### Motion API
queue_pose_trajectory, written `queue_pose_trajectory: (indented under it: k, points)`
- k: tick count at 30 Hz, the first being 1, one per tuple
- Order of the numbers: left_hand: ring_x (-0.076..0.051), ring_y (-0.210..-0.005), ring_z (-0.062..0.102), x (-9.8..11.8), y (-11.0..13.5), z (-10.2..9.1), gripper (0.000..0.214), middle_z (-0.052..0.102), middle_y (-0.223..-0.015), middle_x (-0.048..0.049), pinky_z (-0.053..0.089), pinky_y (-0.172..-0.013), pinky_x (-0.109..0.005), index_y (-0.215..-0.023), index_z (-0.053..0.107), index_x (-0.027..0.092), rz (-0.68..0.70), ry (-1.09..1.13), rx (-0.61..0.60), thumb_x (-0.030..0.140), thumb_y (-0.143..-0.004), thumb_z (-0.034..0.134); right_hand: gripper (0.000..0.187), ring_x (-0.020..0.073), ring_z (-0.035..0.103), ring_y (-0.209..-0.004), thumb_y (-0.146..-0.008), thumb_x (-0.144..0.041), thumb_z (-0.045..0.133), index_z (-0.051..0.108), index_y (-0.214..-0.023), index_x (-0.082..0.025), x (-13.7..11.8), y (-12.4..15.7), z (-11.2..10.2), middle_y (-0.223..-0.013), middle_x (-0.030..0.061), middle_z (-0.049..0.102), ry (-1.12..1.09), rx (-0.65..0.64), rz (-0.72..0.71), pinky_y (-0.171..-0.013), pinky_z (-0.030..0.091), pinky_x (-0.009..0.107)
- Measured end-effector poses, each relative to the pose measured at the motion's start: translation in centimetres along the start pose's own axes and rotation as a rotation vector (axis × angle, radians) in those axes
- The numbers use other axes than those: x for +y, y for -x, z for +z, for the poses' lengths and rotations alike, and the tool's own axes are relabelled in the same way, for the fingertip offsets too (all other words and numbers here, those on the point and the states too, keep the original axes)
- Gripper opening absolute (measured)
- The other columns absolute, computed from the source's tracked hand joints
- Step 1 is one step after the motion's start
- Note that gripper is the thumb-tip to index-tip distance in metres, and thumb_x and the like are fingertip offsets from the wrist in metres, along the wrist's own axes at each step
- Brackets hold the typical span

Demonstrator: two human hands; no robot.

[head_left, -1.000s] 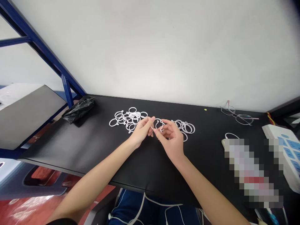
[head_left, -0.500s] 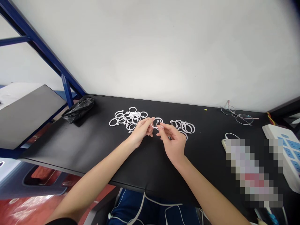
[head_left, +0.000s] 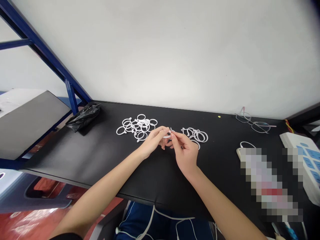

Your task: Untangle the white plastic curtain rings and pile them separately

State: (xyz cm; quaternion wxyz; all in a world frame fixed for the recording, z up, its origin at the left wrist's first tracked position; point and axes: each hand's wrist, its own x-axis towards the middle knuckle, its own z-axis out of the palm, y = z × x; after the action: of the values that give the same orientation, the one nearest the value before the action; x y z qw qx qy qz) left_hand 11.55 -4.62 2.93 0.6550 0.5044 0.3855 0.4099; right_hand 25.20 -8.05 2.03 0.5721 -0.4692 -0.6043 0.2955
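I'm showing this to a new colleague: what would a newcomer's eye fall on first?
The left hand and right hand hold a white ring mid-picture, over the black tabletop. Just beyond the left hand lies a heap of white rings; toward the right, eyeglasses rest near the wall.

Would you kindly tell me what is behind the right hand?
Behind the right hand, part of a white ring shows past its edge, with black table around it. The rest of that ring is covered, and anything else the hand hides cannot be seen.
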Motion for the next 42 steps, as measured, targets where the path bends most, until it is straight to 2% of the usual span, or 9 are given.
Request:
queue_pose_trajectory:
  k: [4, 9, 13, 20, 23, 28, 32, 37, 42]
  points:
    - [-0.008, -0.049, 0.047, 0.0, 0.0, 0.1, 0.038, 0.05, -0.056, 0.0045, 0.043, -0.049, -0.02, -0.09, 0.06, 0.016, 0.029, -0.063, -0.015, 0.053, -0.083, 0.059, 0.015, 0.0173, 0.072, -0.061, -0.091, -0.032, 0.058, 0.069, -0.094, -0.021, -0.2, 0.0, 0.0, -0.074, 0.0014, 0.073, 0.002, 0.009, 0.0, -0.06, 0.061, 0.03]
    - [-0.009, -0.052, 0.049, -0.1, 0.0, 0.1, 0.04, 0.05, -0.058, 0.0033, 0.044, -0.05, -0.02, -0.079, 0.057, 0.015, 0.037, -0.105, -0.049, 0.054, -0.085, 0.056, 0.013, 0.0181, 0.071, -0.062, -0.089, -0.032, 0.061, 0.068, -0.088, -0.022, -0.2, 0.0, 0.0, -0.072, 0.0015, 0.073, -0.011, 0.001, 0.009, -0.062, 0.061, 0.031]
    - [-0.008, -0.051, 0.047, -0.3, -0.1, 0.1, 0.042, 0.048, -0.058, 0.0035, 0.044, -0.05, -0.02, -0.076, 0.055, 0.015, 0.069, -0.131, -0.046, 0.055, -0.088, 0.051, 0.013, 0.018, 0.072, -0.065, -0.089, -0.03, 0.061, 0.069, -0.094, -0.021, -0.2, 0.1, 0.1, -0.077, 0.0023, 0.074, -0.033, -0.002, 0.012, -0.063, 0.061, 0.031]
    - [-0.007, -0.05, 0.045, -0.9, -0.1, -0.1, 0.036, 0.047, -0.061, 0.0046, 0.041, -0.051, -0.02, -0.084, 0.053, 0.017, 0.169, -0.199, 0.055, 0.051, -0.092, 0.046, 0.023, 0.0212, 0.073, -0.079, -0.091, -0.029, 0.058, 0.07, -0.11, -0.023, 0.0, 0.0, 0.1, -0.094, 0.0054, 0.075, -0.037, -0.036, 0.035, -0.066, 0.063, 0.033]
    - [-0.007, -0.05, 0.045, -0.9, -0.1, -0.2, 0.035, 0.048, -0.063, 0.0043, 0.041, -0.051, -0.02, -0.084, 0.052, 0.017, 0.21, -0.228, 0.072, 0.05, -0.093, 0.045, 0.019, 0.0201, 0.073, -0.078, -0.09, -0.028, 0.06, 0.071, -0.104, -0.022, -0.1, 0.0, 0.1, -0.094, 0.0053, 0.074, -0.06, -0.01, 0.031, -0.065, 0.062, 0.032]
    - [-0.008, -0.05, 0.046, -0.6, -0.1, -0.3, 0.034, 0.05, -0.063, 0.0036, 0.042, -0.052, -0.021, -0.083, 0.053, 0.016, 0.184, -0.186, 0.043, 0.049, -0.091, 0.049, 0.012, 0.0183, 0.072, -0.07, -0.084, -0.029, 0.068, 0.07, -0.091, -0.02, -0.3, -0.1, 0.2, -0.081, 0.0036, 0.074, -0.173, 0.035, 0.087, -0.06, 0.061, 0.03]
    - [-0.008, -0.048, 0.046, -0.5, 0.0, -0.2, 0.04, 0.05, -0.059, 0.0031, 0.041, -0.049, -0.021, -0.084, 0.057, 0.014, 0.175, -0.177, 0.042, 0.052, -0.091, 0.047, 0.011, 0.0168, 0.07, -0.067, -0.084, -0.03, 0.068, 0.068, -0.087, -0.019, -0.3, -0.3, 0.2, -0.076, 0.0025, 0.072, -0.249, -0.004, 0.118, -0.056, 0.059, 0.027]
    - [-0.008, -0.043, 0.041, -0.7, 0.0, -0.1, 0.043, 0.04, -0.047, 0.0061, 0.038, -0.044, -0.019, -0.075, 0.055, 0.015, 0.181, -0.173, 0.083, 0.053, -0.091, 0.044, 0.011, 0.0142, 0.068, -0.064, -0.084, -0.031, 0.068, 0.067, -0.084, -0.02, -0.4, -0.6, 0.2, -0.073, 0.0009, 0.07, -0.349, -0.054, 0.165, -0.052, 0.058, 0.025]
    - [-0.006, -0.039, 0.036, -0.6, 0.0, 0.1, 0.036, 0.038, -0.046, 0.0074, 0.036, -0.042, -0.019, -0.074, 0.055, 0.015, 0.141, -0.105, 0.075, 0.046, -0.089, 0.046, 0.014, 0.0131, 0.066, -0.059, -0.081, -0.033, 0.07, 0.066, -0.079, -0.02, -0.7, -1.0, 0.3, -0.069, 0.0004, 0.069, -0.437, -0.071, 0.221, -0.051, 0.057, 0.025]
